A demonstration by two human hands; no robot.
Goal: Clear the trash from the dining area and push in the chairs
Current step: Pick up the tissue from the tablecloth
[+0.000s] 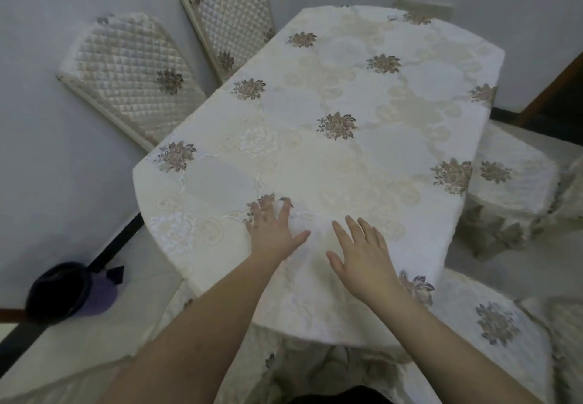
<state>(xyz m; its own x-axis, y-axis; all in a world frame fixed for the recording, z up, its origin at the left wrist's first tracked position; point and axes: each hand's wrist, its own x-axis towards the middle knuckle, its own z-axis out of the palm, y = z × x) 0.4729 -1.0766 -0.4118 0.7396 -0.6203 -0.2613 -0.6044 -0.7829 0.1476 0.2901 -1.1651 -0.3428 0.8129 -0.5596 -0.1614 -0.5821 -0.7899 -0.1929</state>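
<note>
Both forearms are bare from the lower frame edge to the wrists, with no sleeve, watch or ring on the left hand [273, 230] or right hand [362, 255], and dark clothing shows at bottom centre.

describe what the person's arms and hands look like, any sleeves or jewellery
Both forearms are bare up to the bottom edge of the picture, with no sleeve showing. The left hand and the right hand wear no gloves, and no ring, watch or bracelet shows on either. The fingers are slim, and the nails are too blurred to judge.
</note>
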